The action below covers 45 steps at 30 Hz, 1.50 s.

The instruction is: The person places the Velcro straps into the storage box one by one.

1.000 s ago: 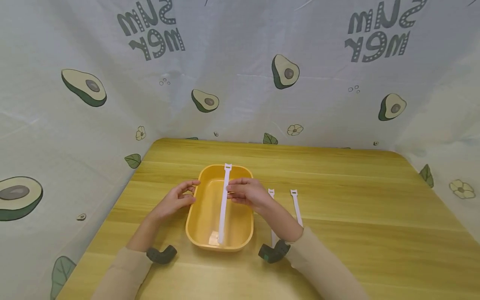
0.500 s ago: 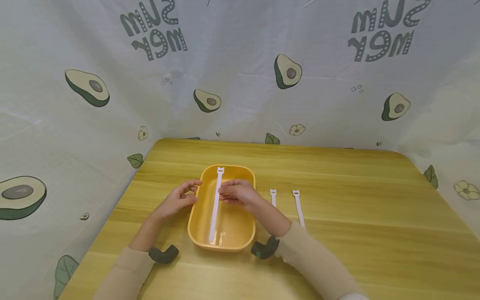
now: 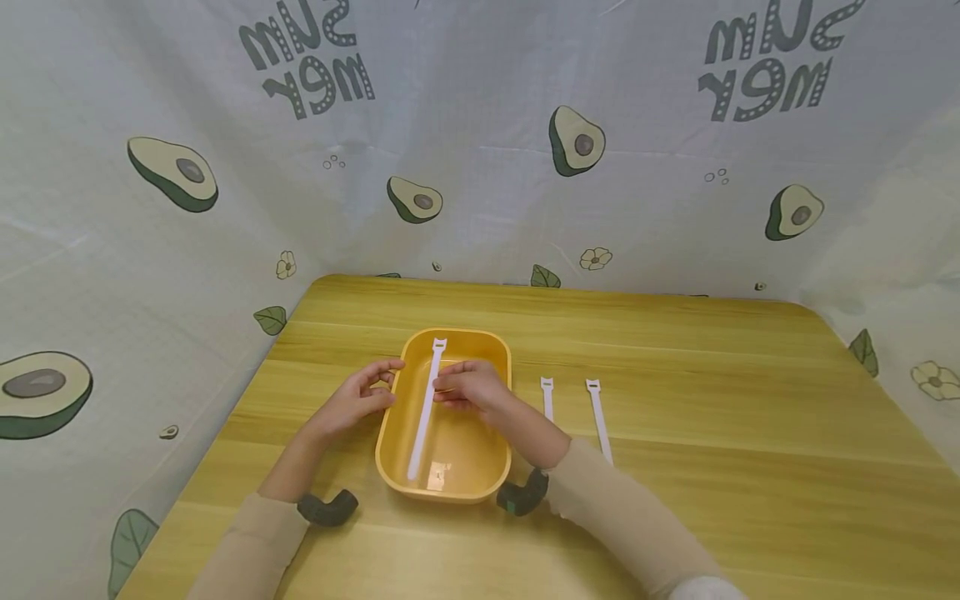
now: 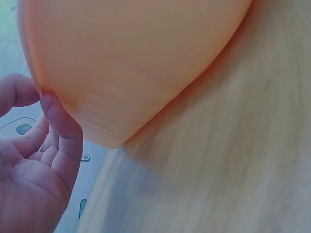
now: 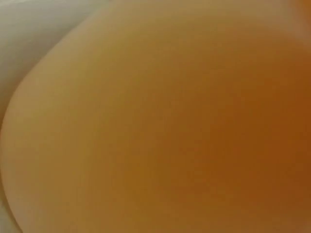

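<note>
A yellow plastic basin (image 3: 468,487) with rounded corners stands on the wooden table. My left hand (image 3: 352,400) pinches its left rim; in the left wrist view the thumb and a finger meet at the rim, while the other fingers curl below. Inside the basin, my right hand (image 3: 472,387) holds a long white cable tie (image 3: 422,429) between thumb and fingers, near its upper half. The tie's slotted head points to the far side and its tail slants toward the near left. Blurred orange basin wall (image 5: 194,121) fills most of the right wrist view.
Two more white cable ties lie right of the basin: one tie (image 3: 547,396) partly hidden by the right arm, the other tie (image 3: 597,417) beyond it. A printed avocado curtain (image 3: 480,167) hangs behind the table (image 3: 712,375). Dark wrist mounts sit on both sleeves.
My right hand has moved left and slightly down, carrying the cable tie from the middle of the basin toward its left side. The left hand stays at the rim.
</note>
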Available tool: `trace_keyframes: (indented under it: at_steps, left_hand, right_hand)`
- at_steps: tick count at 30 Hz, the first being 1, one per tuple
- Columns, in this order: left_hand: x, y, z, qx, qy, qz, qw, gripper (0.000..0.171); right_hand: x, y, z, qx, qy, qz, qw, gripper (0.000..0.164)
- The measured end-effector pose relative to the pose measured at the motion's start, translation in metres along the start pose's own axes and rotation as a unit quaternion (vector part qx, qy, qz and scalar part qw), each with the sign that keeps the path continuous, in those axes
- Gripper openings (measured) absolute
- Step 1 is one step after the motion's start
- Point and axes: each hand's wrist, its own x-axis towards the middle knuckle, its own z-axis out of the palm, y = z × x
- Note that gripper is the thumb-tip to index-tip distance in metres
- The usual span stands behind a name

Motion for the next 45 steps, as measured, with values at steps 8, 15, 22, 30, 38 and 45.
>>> trace_keyframes:
  at_steps: [8, 15, 22, 30, 38, 45]
  left_hand:
    - [0.0, 0.003, 0.001, -0.002, 0.004, -0.004, 1.0, 0.057]
    - [0.0, 0.004, -0.001, 0.0, -0.003, 0.005, 1.0, 0.057]
    - [0.0, 0.003, -0.001, 0.008, -0.001, 0.009, 0.9999, 0.056]
    - [0.0, 0.0, -0.001, 0.005, -0.001, 0.008, 1.0, 0.055]
    - [-0.001, 0.001, 0.0, 0.012, 0.008, 0.005, 0.9999, 0.054]
    - [0.0, 0.001, 0.0, 0.004, 0.002, 0.009, 0.9999, 0.055]
  right_hand:
    - [0.005, 0.004, 0.004, -0.038, 0.028, -0.001, 0.999, 0.018]
    - [0.005, 0.004, 0.008, -0.061, 0.045, 0.017, 0.997, 0.017]
    - [0.005, 0.007, 0.014, -0.117, 0.061, 0.018, 0.991, 0.011]
    - [0.006, 0.009, 0.019, -0.151, 0.072, 0.023, 0.986, 0.008]
    - [0.007, 0.008, 0.02, -0.171, 0.075, 0.023, 0.982, 0.007]
    - [0.007, 0.008, 0.02, -0.186, 0.085, 0.024, 0.979, 0.007]
